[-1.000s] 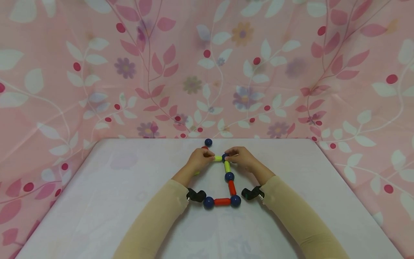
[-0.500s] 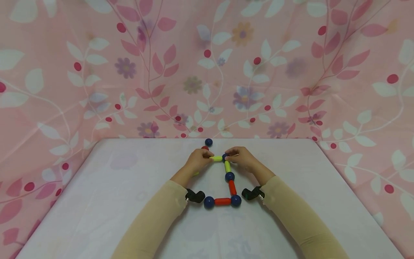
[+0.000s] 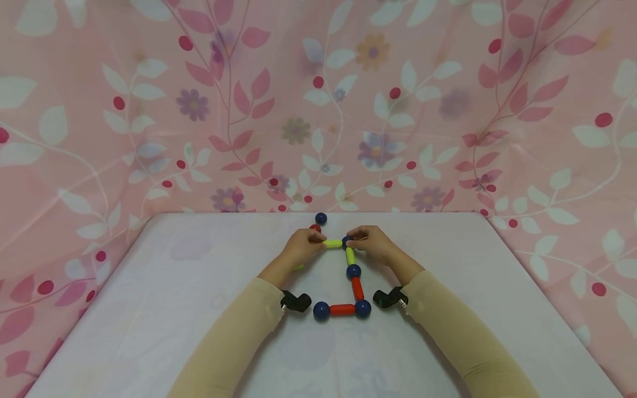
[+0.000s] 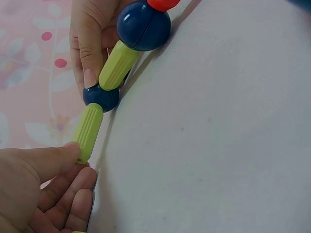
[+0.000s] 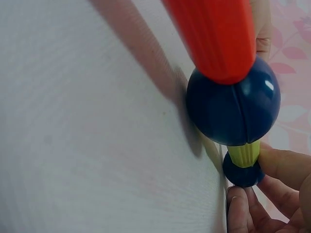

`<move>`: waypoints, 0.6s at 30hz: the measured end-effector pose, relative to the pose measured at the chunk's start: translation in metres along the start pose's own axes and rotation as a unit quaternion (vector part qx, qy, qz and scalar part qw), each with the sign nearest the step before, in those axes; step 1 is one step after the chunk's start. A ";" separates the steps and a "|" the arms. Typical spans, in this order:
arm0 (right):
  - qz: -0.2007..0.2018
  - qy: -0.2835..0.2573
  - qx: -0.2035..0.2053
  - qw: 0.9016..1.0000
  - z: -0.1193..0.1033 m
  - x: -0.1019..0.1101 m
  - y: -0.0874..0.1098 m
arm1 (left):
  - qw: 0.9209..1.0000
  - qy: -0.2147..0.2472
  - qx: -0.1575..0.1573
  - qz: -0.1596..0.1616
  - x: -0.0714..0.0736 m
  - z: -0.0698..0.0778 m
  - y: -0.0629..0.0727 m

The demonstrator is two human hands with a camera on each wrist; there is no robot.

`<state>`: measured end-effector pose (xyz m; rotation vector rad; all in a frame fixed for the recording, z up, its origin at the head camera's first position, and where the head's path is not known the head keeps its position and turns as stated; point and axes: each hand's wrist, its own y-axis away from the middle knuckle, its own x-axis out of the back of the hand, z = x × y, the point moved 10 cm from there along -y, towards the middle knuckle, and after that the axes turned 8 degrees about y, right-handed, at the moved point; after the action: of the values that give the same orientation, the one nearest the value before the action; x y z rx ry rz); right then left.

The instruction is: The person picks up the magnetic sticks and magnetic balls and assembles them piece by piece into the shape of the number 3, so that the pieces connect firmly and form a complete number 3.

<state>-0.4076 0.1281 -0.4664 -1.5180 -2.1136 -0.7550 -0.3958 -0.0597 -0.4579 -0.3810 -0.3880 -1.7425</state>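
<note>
With thumb and fingers, my left hand (image 3: 302, 247) pinches the outer end of a yellow-green magnetic rod (image 4: 88, 132). The rod's other end meets a blue ball (image 4: 100, 98), which my right hand (image 3: 374, 243) holds between thumb and fingers. From that ball a second yellow-green rod (image 3: 350, 256) leads to another blue ball (image 3: 353, 271). A red rod (image 3: 358, 288) continues to a blue corner ball (image 3: 363, 308). Another red rod (image 3: 342, 310) joins it to a blue end ball (image 3: 321, 311). This chain lies on the white-covered table.
Behind my left hand are a loose-looking blue ball (image 3: 320, 218) and a partly hidden red piece (image 3: 316, 227). A yellow-green piece (image 3: 298, 268) shows beside my left wrist. Pink floral cloth (image 3: 318, 110) hangs beyond the table (image 3: 448, 232).
My left hand and forearm have shifted slightly left, uncovering more of the yellow-green rod. The right hand and the chain look almost unmoved.
</note>
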 end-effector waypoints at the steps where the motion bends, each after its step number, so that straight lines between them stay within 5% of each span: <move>1: 0.000 0.001 0.000 1.000 0.000 0.000 0.000 | 1.000 -0.001 0.003 0.000 0.001 -0.001 0.000; 18: 0.004 0.008 0.003 1.000 0.000 0.000 0.000 | 1.000 0.014 0.003 0.013 0.019 -0.006 0.004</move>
<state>-0.4072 0.1282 -0.4658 -1.5123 -2.0944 -0.7557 -0.3958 -0.0796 -0.4550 -0.3553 -0.3651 -1.7187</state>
